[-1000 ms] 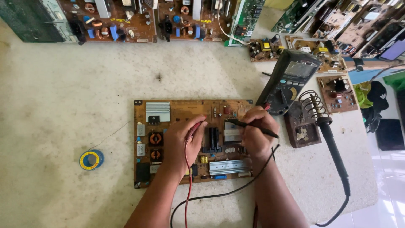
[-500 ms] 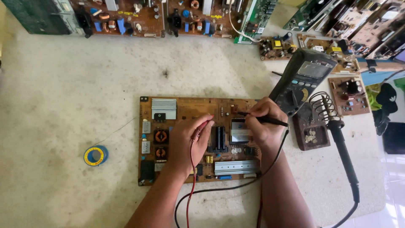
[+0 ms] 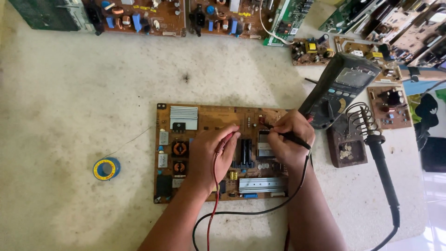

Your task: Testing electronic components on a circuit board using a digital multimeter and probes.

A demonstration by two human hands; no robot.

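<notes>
Probing step in hand. Brown circuit board (image 3: pixel 218 153) is lying flat on the pale surface (image 3: pixel 69 93), mid-frame. Left hand (image 3: pixel 211 155) is gripping the red probe (image 3: pixel 225 139), tip down near the board's centre. Right hand (image 3: pixel 288 142) is pinching the black probe (image 3: pixel 297 138), tip touching near the upper edge. Multimeter (image 3: pixel 341 88) is leaning just right, soldering iron (image 3: pixel 383 172) beside it. Judgement: next move is calling for steady tips and a glance at the meter.

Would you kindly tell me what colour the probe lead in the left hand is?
Red: the probe lead runs from the left hand, clearest in the head view.
</notes>
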